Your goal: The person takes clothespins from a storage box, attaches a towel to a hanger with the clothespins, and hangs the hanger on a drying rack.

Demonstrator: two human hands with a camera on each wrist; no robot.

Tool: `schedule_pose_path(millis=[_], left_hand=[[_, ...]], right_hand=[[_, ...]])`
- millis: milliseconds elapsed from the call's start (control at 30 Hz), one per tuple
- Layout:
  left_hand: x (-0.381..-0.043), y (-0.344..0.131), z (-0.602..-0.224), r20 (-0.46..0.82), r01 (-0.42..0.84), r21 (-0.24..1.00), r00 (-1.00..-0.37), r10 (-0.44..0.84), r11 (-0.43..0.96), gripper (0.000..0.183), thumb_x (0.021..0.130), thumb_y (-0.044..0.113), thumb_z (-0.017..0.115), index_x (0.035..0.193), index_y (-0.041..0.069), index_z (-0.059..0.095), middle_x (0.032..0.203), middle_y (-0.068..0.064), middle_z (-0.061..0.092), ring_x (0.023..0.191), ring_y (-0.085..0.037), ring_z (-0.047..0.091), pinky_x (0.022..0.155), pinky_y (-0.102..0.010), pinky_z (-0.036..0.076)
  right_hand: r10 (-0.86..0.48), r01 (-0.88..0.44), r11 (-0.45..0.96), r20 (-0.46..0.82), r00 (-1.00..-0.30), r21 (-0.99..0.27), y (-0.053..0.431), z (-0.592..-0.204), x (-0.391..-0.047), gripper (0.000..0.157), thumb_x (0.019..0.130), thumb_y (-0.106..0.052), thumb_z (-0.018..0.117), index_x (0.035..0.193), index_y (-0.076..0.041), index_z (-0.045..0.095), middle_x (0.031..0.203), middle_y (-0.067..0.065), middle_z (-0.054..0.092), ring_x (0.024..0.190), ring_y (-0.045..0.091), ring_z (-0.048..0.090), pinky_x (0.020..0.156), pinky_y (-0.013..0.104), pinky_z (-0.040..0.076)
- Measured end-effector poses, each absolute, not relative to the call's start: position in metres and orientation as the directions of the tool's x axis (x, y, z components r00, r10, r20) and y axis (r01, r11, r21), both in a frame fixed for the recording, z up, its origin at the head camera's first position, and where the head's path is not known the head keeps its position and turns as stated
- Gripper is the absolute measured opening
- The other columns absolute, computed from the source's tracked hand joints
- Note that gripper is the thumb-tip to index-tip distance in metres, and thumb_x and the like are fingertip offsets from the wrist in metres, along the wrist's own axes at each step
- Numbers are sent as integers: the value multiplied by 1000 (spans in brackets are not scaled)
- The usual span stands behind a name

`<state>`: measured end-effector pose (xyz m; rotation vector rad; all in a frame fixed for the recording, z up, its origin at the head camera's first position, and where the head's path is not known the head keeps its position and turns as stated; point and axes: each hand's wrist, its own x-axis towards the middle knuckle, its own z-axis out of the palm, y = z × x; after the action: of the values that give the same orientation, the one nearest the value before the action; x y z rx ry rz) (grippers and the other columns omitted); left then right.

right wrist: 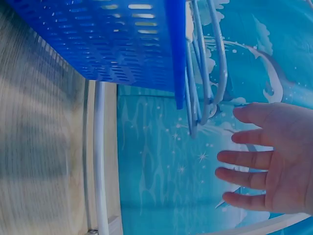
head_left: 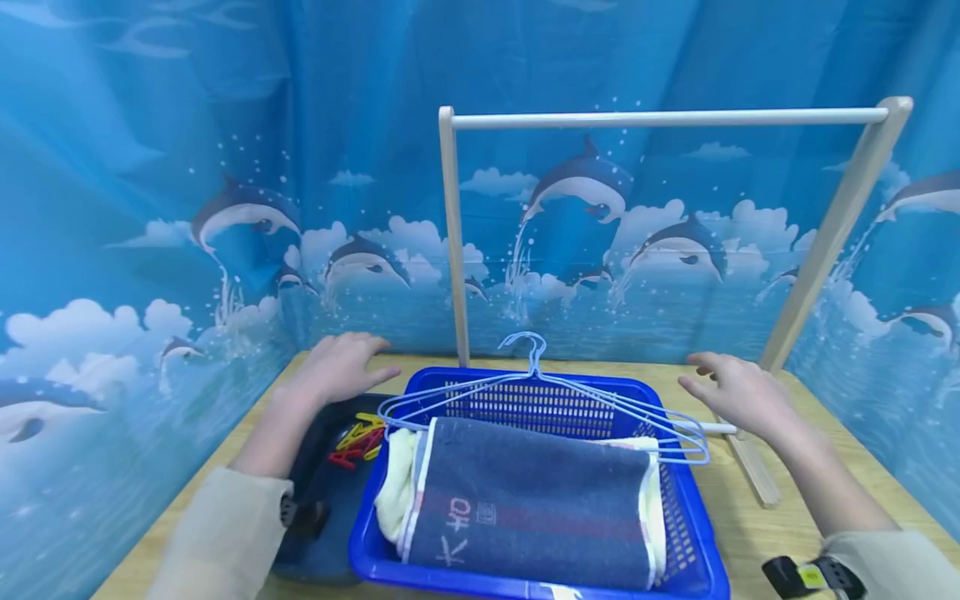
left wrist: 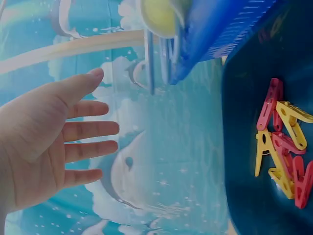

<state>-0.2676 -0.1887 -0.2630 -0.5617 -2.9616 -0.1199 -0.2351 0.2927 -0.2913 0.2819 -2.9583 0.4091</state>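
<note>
My left hand (head_left: 335,368) hovers above the dark tray at the left, its fingers spread and holding nothing. On the other side, my right hand (head_left: 742,392) is raised beside the basket, also with nothing in it. Between them stands a blue plastic basket (head_left: 705,533) with a folded dark towel (head_left: 536,500) and pale cloth (head_left: 393,492) inside. Several light-blue hangers (head_left: 534,367) lie across the basket, over the laundry, hooks toward the back. Both wrist views show relaxed fingers: the left palm (left wrist: 39,142) near the tray, the right palm (right wrist: 288,161) near the hanger ends (right wrist: 205,98).
A dark tray (head_left: 318,500) on the left holds red and yellow clothespins (left wrist: 293,181). Behind the basket rises a wooden rack with a white rail (head_left: 667,119); its foot (head_left: 753,471) rests on the wooden table (head_left: 817,500) at right. A dolphin-print curtain (head_left: 360,167) surrounds the table.
</note>
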Motion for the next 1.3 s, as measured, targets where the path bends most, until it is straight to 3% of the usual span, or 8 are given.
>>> schedule_pose_path(millis=[100,200,367,467,600,700,1000,1300], left_hand=[[-260,-185,-259,108,398,54,-914,391,916,48,90,44,56,116,4,62,111,-14,63,103,-32,58,84,-48,46],[-251,-182,-255,68,408,66,-912,404,911,36,88,41,60,99,7,67,90,-7,66,79,-22,62,68,-39,50],[-235,-177,-255,20,435,79,-900,435,897,23,85,35,65,74,15,60,58,5,48,50,-11,44,47,-28,36],[-226,-175,-257,12,469,75,-883,469,880,18,83,31,69,81,14,64,64,6,52,55,-9,48,51,-28,40],[-218,-174,-262,-3,498,81,-866,500,864,22,82,26,71,98,11,68,87,3,64,78,-14,60,68,-34,50],[-213,-173,-266,-15,512,87,-857,515,854,22,82,25,70,100,13,69,97,1,65,90,-17,61,76,-37,51],[-207,-173,-281,-10,600,87,-798,603,795,20,82,22,69,100,16,71,95,3,62,78,-10,55,67,-32,48],[-200,-180,-290,103,738,-90,-661,743,669,19,76,14,71,96,15,71,93,0,63,84,-17,61,66,-32,50]], right_hand=[[-195,-243,935,199,-961,-258,289,-289,-231,58,93,-43,50,126,5,51,112,27,58,99,43,55,72,53,46],[-251,-304,918,220,-943,-256,284,-287,-227,46,93,-32,55,122,3,55,110,23,60,98,39,57,74,52,46],[-357,-410,881,235,-904,-237,270,-284,-219,34,90,-20,60,118,0,59,103,13,64,93,31,59,74,47,48],[-404,-457,862,249,-880,-217,262,-283,-217,32,88,-17,62,115,-1,61,100,10,65,89,27,60,72,46,49],[-455,-507,840,256,-853,-195,252,-285,-215,28,86,-15,64,110,-1,63,99,10,65,87,25,61,73,44,50],[-476,-523,835,251,-843,-170,245,-286,-215,27,85,-15,65,108,-1,64,96,8,66,86,24,62,72,42,50],[-500,-529,843,228,-836,-93,237,-296,-218,27,82,-16,68,107,-5,65,91,3,66,77,17,62,61,33,50],[-488,-509,859,213,-846,-58,234,-296,-218,29,81,-14,69,109,-8,65,91,2,66,69,13,60,45,23,39]])
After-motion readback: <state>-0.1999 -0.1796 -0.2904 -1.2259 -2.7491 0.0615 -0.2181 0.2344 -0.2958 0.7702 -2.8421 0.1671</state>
